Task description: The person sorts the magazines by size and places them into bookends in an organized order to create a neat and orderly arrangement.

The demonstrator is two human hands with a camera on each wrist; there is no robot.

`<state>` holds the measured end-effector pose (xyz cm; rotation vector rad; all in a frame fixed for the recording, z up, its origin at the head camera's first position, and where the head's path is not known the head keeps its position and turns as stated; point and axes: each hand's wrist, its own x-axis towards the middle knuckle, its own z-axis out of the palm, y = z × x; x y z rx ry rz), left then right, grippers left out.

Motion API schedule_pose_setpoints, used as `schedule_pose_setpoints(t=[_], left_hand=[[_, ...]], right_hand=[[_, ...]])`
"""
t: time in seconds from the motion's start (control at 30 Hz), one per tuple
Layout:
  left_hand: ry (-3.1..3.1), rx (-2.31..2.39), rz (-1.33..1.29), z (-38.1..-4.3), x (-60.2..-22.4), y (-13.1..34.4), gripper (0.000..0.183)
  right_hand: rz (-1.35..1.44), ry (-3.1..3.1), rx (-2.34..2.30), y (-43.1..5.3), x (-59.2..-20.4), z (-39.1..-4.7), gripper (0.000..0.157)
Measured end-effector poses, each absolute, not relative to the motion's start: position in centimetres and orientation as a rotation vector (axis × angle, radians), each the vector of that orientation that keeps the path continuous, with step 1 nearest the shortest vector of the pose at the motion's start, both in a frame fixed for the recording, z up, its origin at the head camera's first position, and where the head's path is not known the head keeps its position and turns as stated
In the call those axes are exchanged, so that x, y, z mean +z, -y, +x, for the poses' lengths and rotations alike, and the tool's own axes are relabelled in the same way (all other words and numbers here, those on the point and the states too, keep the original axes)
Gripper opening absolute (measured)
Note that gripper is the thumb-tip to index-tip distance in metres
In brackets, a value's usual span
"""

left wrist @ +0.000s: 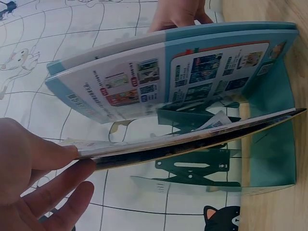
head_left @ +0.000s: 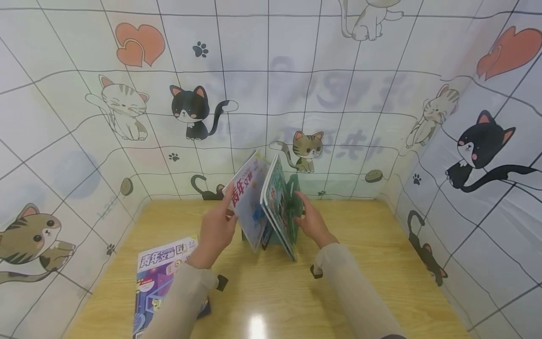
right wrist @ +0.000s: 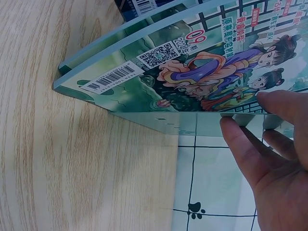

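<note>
My left hand [head_left: 217, 230] pinches the upper edge of a white magazine [head_left: 247, 195] with a red title, thumb on one face and fingers on the other. This magazine leans left, its lower end between the sides of a green bookend [left wrist: 273, 166]. To its right, green-covered magazines [right wrist: 202, 77] stand tilted in the same bookend. Right beside them, my right hand [head_left: 313, 220] grips the bookend's right end plate [right wrist: 192, 122], one digit on the magazine side and the other fingers outside it.
A purple magazine [head_left: 154, 282] lies flat on the wooden table [head_left: 355, 282] at the left, partly under my left forearm. Cat-printed wall sheeting [head_left: 254, 94] encloses the table at the back and both sides. Small black wrist devices [head_left: 222, 282] sit at my cuffs.
</note>
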<state>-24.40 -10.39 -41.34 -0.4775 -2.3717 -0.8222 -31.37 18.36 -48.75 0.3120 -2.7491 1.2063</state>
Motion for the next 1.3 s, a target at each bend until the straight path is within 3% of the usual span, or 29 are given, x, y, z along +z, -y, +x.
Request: schedule_pose_setpoints(t=[1.3], left_hand=[[2.398, -0.716, -0.553, -28.9, -46.3, 7.0, 0.091]], right_hand=[[0.288, 2.759, 1.208, -18.4, -48.9, -31.5, 0.089]])
